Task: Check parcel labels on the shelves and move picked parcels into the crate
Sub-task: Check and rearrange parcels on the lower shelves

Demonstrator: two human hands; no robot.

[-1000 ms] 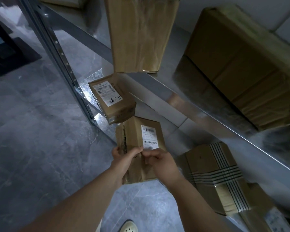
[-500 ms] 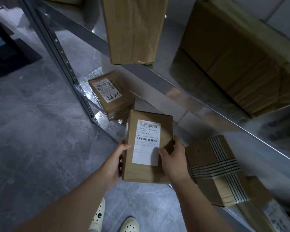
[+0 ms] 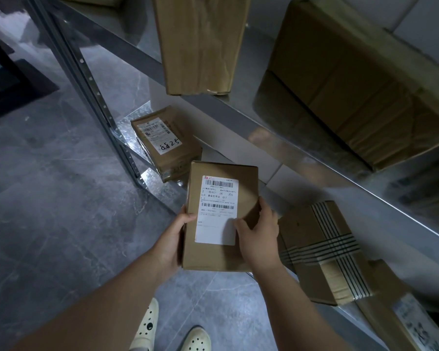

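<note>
A person holds a brown cardboard parcel (image 3: 247, 188) in 2 hands at the centre of the frame, in front of a metal shelf unit (image 3: 238, 117). The left hand (image 3: 171, 240) grips its left edge. The right hand (image 3: 260, 239) grips its right edge, with the thumb on the upturned white barcode label (image 3: 217, 211). Just above it, on the lower shelf, sits a parcel marked 8825 (image 3: 166, 144). A tape-striped parcel (image 3: 322, 252) lies at lower right.
</note>
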